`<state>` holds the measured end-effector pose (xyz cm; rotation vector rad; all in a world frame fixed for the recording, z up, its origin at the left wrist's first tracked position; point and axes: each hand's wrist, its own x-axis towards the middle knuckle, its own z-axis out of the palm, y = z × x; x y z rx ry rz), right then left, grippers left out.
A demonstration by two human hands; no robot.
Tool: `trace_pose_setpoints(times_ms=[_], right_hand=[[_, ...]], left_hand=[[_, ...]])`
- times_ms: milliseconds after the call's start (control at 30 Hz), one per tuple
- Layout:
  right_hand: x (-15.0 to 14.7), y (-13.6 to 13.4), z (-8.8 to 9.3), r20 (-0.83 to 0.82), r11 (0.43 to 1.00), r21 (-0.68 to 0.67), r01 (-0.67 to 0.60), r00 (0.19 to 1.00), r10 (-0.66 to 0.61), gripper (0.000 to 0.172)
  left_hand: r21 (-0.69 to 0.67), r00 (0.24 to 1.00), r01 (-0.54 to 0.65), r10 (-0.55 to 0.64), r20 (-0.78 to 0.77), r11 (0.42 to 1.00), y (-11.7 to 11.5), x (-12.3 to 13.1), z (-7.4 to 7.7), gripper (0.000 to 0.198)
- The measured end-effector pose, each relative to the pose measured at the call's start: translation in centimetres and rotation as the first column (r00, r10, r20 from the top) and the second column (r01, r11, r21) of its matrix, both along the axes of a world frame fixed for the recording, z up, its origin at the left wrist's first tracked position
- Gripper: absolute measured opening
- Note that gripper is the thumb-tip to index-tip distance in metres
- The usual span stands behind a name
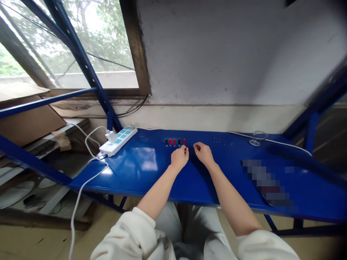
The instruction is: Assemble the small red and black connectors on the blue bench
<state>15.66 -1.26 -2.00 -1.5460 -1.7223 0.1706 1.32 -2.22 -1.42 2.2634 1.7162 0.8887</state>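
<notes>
Several small red and black cylindrical pieces stand upright in a row on the blue table. Just below the right end of that row is my left hand, its fingers closed in a pinch. A dark bit shows at the fingertips, too small to name. My right hand is a short gap to the right, also pinched closed, with something dark and reddish at its fingers that I cannot make out. Beyond it lie several tiny metallic parts, near the back of the table.
A white power strip with a plug and cable sits at the table's left end. A clear round container stands at the back right, beside a white cable. A blurred dark flat item lies front right. Blue metal posts flank the table.
</notes>
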Motion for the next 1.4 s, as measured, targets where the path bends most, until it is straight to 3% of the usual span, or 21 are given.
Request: trace_pose_setpoints(times_ms=[267, 433, 567, 700, 800, 900, 1000, 1133, 1400], right_hand=[[-0.2, -0.1, 0.2, -0.013, 1.0, 0.015, 0.006, 1.0, -0.006, 0.024], [-0.3, -0.1, 0.2, -0.013, 1.0, 0.011, 0.001, 1.0, -0.001, 0.024], [-0.4, -0.1, 0.2, -0.013, 1.0, -0.001, 0.011, 1.0, -0.011, 0.023], [-0.5, -0.2, 0.2, -0.022, 1.0, -0.008, 0.014, 1.0, -0.014, 0.023], [-0.6, -0.3, 0.5, -0.072, 0.999, -0.019, 0.031, 0.997, -0.032, 0.027], [-0.9, -0.6, 1.0, -0.185, 0.997, -0.066, 0.043, 0.981, -0.055, 0.035], [-1.3, -0.9, 1.3, -0.29, 0.994, -0.109, -0.011, 0.957, -0.021, 0.041], [-1.9, -1.1, 1.3, -0.347, 0.995, -0.058, -0.084, 0.936, 0.058, 0.044], [-2.4, -1.5, 1.5, -0.458, 0.992, 0.05, -0.114, 0.88, 0.124, 0.044]], left_hand=[[-0.067, 0.994, -0.022, 0.015, -0.107, 0.997, 1.4, 0.6, 0.6, 0.062], [-0.135, 0.981, -0.03, 0.004, -0.191, 0.99, 2.7, 0.9, 0.8, 0.063], [-0.065, 0.985, -0.026, 0.014, -0.173, 0.998, 3.2, 0.8, 1.1, 0.047], [0.005, 0.999, 0.038, -0.038, 0.014, 0.999, 3.3, 0.3, 1.4, 0.029], [0.03, 0.958, 0.079, -0.084, 0.275, 0.996, 3.3, -0.1, 1.4, 0.024], [0.021, 0.825, 0.147, -0.134, 0.548, 0.989, 3.2, -0.4, 1.1, 0.022], [0.019, 0.666, 0.232, -0.173, 0.725, 0.973, 3.1, -0.6, 0.5, 0.021], [0.014, 0.543, 0.308, -0.188, 0.818, 0.951, 3.0, -0.6, -0.2, 0.022], [0.02, 0.543, 0.382, -0.242, 0.804, 0.924, 2.2, -0.9, 0.2, 0.023]])
